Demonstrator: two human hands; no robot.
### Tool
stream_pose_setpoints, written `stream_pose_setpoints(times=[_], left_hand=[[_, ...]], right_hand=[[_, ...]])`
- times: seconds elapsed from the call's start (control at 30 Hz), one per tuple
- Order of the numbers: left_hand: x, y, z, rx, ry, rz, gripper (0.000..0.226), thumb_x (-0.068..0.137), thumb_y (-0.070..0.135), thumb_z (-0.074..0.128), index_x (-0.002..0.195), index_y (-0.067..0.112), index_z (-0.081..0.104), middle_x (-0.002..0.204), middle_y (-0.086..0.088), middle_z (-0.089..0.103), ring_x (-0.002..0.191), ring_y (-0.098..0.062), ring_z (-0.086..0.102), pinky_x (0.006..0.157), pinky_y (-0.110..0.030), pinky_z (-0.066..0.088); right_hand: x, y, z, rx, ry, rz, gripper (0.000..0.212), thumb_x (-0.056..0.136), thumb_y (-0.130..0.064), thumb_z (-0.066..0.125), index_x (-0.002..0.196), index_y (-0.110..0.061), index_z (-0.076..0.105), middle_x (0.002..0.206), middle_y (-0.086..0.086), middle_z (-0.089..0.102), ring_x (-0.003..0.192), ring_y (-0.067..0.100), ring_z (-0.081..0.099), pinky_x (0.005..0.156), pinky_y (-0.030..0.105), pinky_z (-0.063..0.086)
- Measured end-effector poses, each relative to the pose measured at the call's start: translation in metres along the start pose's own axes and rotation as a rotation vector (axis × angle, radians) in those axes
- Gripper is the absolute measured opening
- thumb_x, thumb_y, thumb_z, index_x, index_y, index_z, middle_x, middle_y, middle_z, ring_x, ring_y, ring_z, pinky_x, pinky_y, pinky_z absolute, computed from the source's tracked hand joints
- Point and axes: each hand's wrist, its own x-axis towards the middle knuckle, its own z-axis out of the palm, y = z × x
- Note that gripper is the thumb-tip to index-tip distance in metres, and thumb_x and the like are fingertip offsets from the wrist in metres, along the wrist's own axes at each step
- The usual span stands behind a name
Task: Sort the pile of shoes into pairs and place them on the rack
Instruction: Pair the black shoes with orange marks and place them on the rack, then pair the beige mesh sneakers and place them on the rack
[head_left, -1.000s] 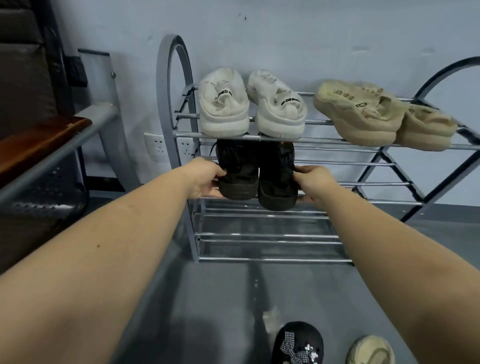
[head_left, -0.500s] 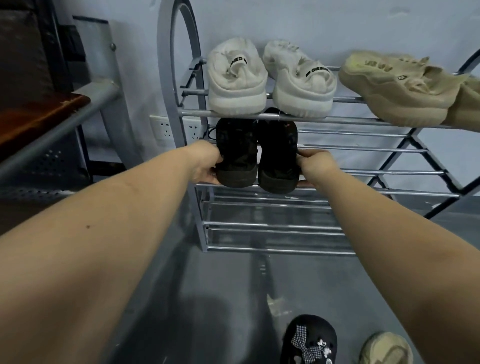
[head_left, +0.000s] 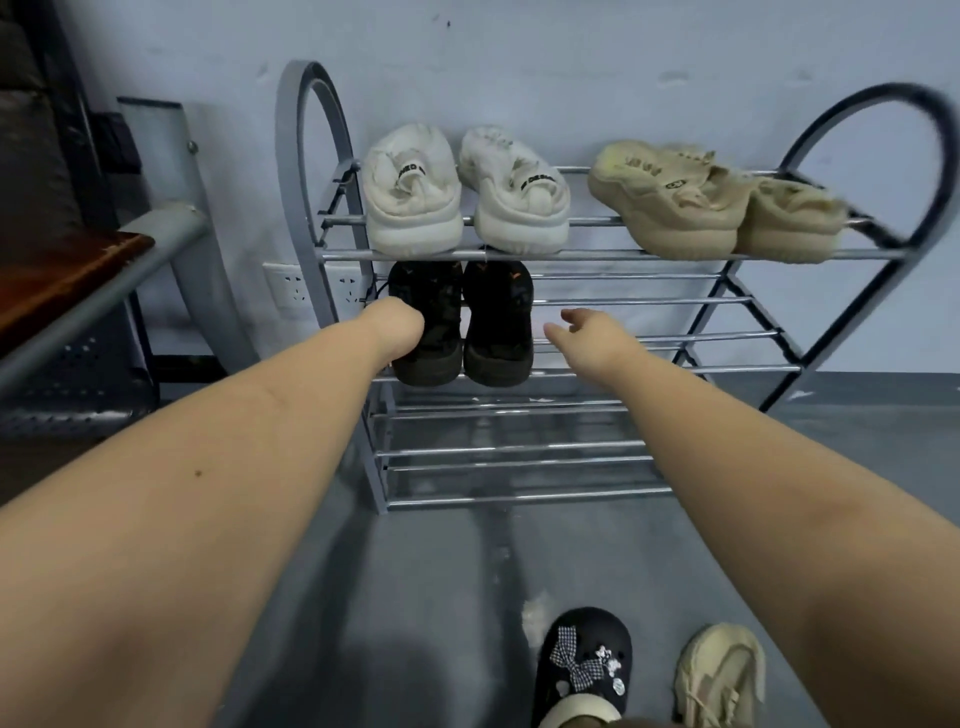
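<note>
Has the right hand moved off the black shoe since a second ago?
Yes. The right hand has let go and drawn back to the right, away from the black shoe, which stays on the rack; a gap now shows between them.

Single head view, angled down and forward, close above rack (head_left: 571, 254)

White shoes (head_left: 462, 192), beige pair (head_left: 711, 205), black shoes (head_left: 460, 322) — grey rack (head_left: 571, 254), black clog (head_left: 582, 660) with checked bow

Black pair (head_left: 460, 322) side by side on the rack's (head_left: 623, 254) middle shelf, white pair (head_left: 462, 192) and beige pair (head_left: 717, 205) above.
</note>
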Motion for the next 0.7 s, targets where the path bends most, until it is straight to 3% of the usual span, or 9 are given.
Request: stream_pose_setpoints(times=[0.07,0.17,0.27,0.6,0.7], left_hand=[[-0.014,0.009,0.003,0.173,0.031,0.080,0.044,0.097,0.023,0.040,0.132,-0.003,0.045,0.137,-0.025,0.047,0.124,-0.038,0.047,0.099,-0.037,0.040],[-0.052,0.027,0.015,0.442,0.012,0.250,0.058,0.097,0.036,0.039,0.145,0.006,0.028,0.152,-0.020,0.025,0.137,-0.036,0.030,0.111,-0.039,0.029],[-0.092,0.045,0.033,0.614,-0.021,0.424,0.059,0.097,0.040,0.038,0.146,0.009,0.027,0.155,-0.015,0.018,0.141,-0.033,0.023,0.114,-0.042,0.026],[-0.214,0.142,0.139,0.645,-0.138,0.795,0.059,0.095,0.044,0.041,0.144,0.012,0.032,0.153,-0.010,0.027,0.141,-0.029,0.027,0.115,-0.041,0.027],[-0.251,0.172,0.179,0.647,-0.179,0.880,0.058,0.095,0.044,0.040,0.143,0.013,0.032,0.151,-0.009,0.029,0.140,-0.028,0.028,0.114,-0.041,0.027]], right_hand=[[-0.021,0.007,-0.015,-0.150,-0.008,-0.024,0.059,0.097,-0.041,0.043,0.147,-0.014,0.030,0.151,0.008,0.037,0.137,0.028,0.038,0.110,0.033,0.031],[-0.058,0.020,-0.040,-0.351,-0.015,-0.054,0.063,0.096,-0.044,0.043,0.149,-0.015,0.025,0.153,0.008,0.034,0.139,0.029,0.034,0.111,0.034,0.030],[-0.095,0.040,-0.064,-0.470,0.002,-0.040,0.067,0.095,-0.047,0.044,0.150,-0.016,0.022,0.153,0.011,0.031,0.138,0.031,0.033,0.111,0.038,0.032],[-0.223,0.143,-0.127,-0.606,0.110,0.141,0.068,0.090,-0.049,0.050,0.146,-0.016,0.031,0.148,0.014,0.036,0.136,0.033,0.035,0.109,0.044,0.035],[-0.264,0.188,-0.142,-0.585,0.139,0.230,0.071,0.090,-0.051,0.050,0.149,-0.019,0.025,0.151,0.011,0.032,0.139,0.030,0.030,0.109,0.043,0.033]])
